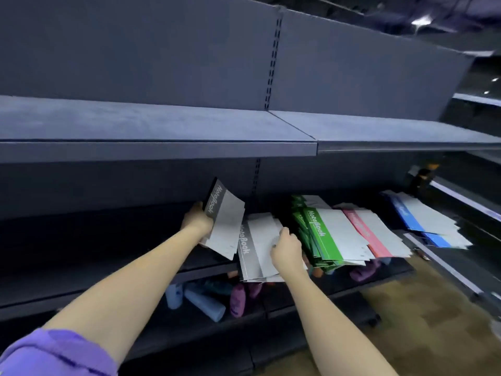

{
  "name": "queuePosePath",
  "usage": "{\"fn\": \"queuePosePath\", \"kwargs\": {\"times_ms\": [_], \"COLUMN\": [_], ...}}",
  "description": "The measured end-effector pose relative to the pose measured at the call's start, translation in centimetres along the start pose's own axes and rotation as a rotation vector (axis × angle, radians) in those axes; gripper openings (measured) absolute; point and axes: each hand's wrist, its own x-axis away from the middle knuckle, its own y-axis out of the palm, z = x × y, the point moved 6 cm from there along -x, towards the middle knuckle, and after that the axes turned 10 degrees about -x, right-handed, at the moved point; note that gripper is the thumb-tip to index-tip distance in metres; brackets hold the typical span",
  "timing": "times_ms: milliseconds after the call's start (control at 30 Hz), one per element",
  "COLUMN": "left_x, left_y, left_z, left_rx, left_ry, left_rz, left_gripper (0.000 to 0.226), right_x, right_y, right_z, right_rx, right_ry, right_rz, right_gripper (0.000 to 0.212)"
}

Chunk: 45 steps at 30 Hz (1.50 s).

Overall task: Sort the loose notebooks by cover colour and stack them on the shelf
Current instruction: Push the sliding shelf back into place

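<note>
On a dark shelf (206, 263) lie notebooks in colour stacks: grey (254, 253), green (325, 234), pink (371, 232) and blue (423, 218). My left hand (196, 219) grips a small bunch of grey notebooks (225, 221), lifted and tilted above the shelf, left of the grey stack. My right hand (287, 248) rests on top of the grey stack, fingers curled over its right edge. The stacks overhang the shelf's front edge.
A wide blue-grey upper shelf (162, 126) juts out above the notebooks. On the lower shelf lie several bottles, blue (203, 302) and purple (238, 297). Brown floor (420, 321) shows at the lower right. Another shelf edge (444, 264) runs along the right.
</note>
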Motion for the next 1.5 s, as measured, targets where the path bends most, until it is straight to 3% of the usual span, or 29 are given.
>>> {"fn": "queuePosePath", "kwargs": {"times_ms": [167, 233, 333, 433, 733, 900, 1033, 1133, 1200, 1300, 1367, 1500], "left_x": [2.8, 3.8, 5.5, 6.8, 7.4, 6.7, 7.2, 7.4, 7.8, 8.4, 8.6, 9.6], "left_y": [-1.3, -0.8, 0.4, 1.3, -1.5, 0.1, 3.3, 5.2, 5.3, 4.9, 5.1, 4.3], "left_z": [-3.0, -3.6, -3.1, -1.8, -2.4, -0.2, 2.5, 4.0, 4.9, 5.6, 5.4, 3.7], "left_rx": [0.174, 0.329, 0.461, 0.475, 0.117, 0.275, 0.321, 0.255, 0.098, -0.128, -0.244, -0.316], "left_ry": [-0.162, -0.203, -0.184, -0.19, -0.281, -0.185, -0.156, -0.13, -0.103, -0.046, -0.007, 0.023], "left_rz": [0.076, 0.068, 0.043, 0.058, 0.295, 0.093, -0.062, -0.108, -0.063, 0.007, -0.007, -0.07], "left_gripper": [0.05, 0.063, 0.081, 0.085, 0.04, 0.054, 0.046, 0.047, 0.049, 0.044, 0.036, 0.03], "right_x": [-0.1, 0.0, 1.3, 1.6, -0.9, -1.0, 0.0, 0.1, 0.1, 0.2, 0.6, 1.1], "right_y": [0.5, 0.8, 2.3, 2.5, -0.9, -1.7, -0.8, -0.2, -0.2, 0.3, 0.4, 0.6], "right_z": [-1.4, -2.6, -3.7, -3.5, 2.2, 2.0, 0.3, 0.2, 0.2, 0.3, 0.5, 0.9], "right_rx": [0.283, 0.067, -0.479, -0.586, -0.051, 0.18, -0.39, -0.479, -0.385, -0.03, 0.168, 0.317], "right_ry": [-0.185, -0.284, -0.139, -0.094, -0.06, -0.178, -0.102, -0.092, -0.143, -0.3, -0.39, -0.472], "right_rz": [-0.007, -0.083, -0.375, -0.366, -0.194, -0.083, -0.316, -0.36, -0.332, -0.335, -0.324, -0.325], "right_gripper": [0.027, 0.032, 0.04, 0.03, 0.023, 0.032, 0.034, 0.04, 0.035, 0.029, 0.036, 0.037]}}
